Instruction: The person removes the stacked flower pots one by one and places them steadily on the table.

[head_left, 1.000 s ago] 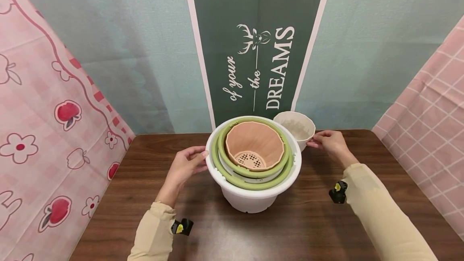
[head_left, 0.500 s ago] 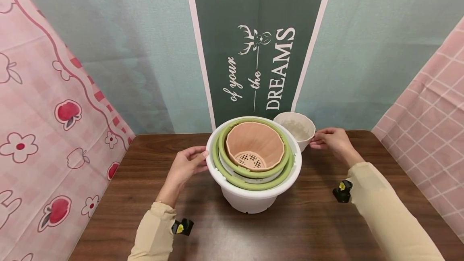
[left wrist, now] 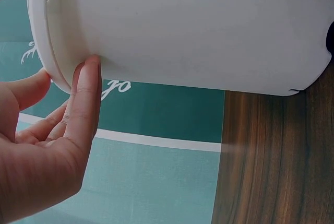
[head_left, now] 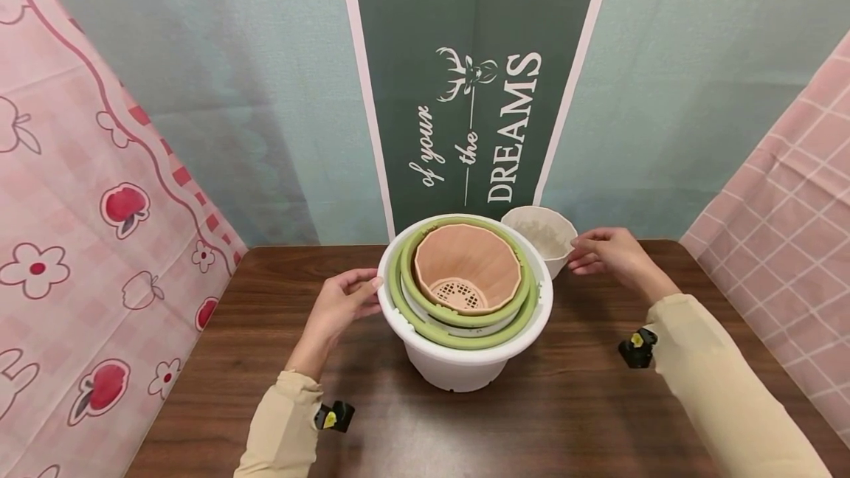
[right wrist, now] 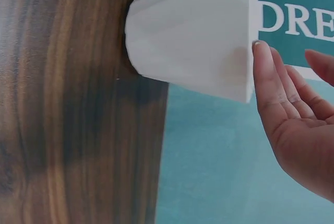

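A large white flowerpot (head_left: 451, 371) stands on the table with smaller pots nested inside it. Two green-rimmed pots (head_left: 465, 341) show within, and innermost is a peach pot (head_left: 465, 260) with a mesh-like bottom. My left hand (head_left: 340, 307) holds the big pot's left rim; in the left wrist view the thumb (left wrist: 32, 85) is at the rim and the fingers lie under it against the wall. Behind on the right is a small off-white pot (head_left: 544, 234), upright. Beside its rim, my right hand (head_left: 614, 257) has its fingers extended, gripping nothing; the fingertips are right at the rim.
Brown wood-look table (head_left: 584, 419) extends in front of the pots and to both sides. A green and teal cloth (head_left: 425, 80) hangs close behind the small pot. Pink patterned cloths (head_left: 66, 242) flank the left and right sides.
My right hand has let go of the small pot's rim, with fingers spreading and the arm drawing slightly to the right. The left hand and pots stay put.
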### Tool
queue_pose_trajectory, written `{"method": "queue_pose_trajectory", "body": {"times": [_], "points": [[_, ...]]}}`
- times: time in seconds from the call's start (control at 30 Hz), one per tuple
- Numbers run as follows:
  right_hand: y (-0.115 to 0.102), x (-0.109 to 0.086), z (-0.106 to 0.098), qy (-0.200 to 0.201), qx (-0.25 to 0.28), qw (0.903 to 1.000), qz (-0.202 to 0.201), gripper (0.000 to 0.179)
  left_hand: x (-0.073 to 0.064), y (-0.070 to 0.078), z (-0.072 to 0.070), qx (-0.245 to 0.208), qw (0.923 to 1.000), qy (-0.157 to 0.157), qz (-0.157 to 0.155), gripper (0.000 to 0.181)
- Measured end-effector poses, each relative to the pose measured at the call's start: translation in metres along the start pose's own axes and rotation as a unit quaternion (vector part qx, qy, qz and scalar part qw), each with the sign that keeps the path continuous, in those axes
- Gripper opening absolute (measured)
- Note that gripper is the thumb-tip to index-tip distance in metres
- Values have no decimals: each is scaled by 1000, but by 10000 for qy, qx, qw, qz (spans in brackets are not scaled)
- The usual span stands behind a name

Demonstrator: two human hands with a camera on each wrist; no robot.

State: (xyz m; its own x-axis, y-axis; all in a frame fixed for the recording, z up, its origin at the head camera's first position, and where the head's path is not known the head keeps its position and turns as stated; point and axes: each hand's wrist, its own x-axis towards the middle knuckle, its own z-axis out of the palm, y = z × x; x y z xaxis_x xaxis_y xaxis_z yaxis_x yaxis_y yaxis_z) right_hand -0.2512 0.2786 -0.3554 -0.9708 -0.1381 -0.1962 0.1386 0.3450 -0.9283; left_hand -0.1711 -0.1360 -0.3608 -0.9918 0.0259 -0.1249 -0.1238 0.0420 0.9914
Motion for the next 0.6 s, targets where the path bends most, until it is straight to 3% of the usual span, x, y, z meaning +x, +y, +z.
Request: {"method": "queue_pose_trajectory", "body": {"times": [0.6], "points": [[-36,-11,7,-372,-271,9981,-419,35,0,-1,1,-24,10000,18,21,30]]}}
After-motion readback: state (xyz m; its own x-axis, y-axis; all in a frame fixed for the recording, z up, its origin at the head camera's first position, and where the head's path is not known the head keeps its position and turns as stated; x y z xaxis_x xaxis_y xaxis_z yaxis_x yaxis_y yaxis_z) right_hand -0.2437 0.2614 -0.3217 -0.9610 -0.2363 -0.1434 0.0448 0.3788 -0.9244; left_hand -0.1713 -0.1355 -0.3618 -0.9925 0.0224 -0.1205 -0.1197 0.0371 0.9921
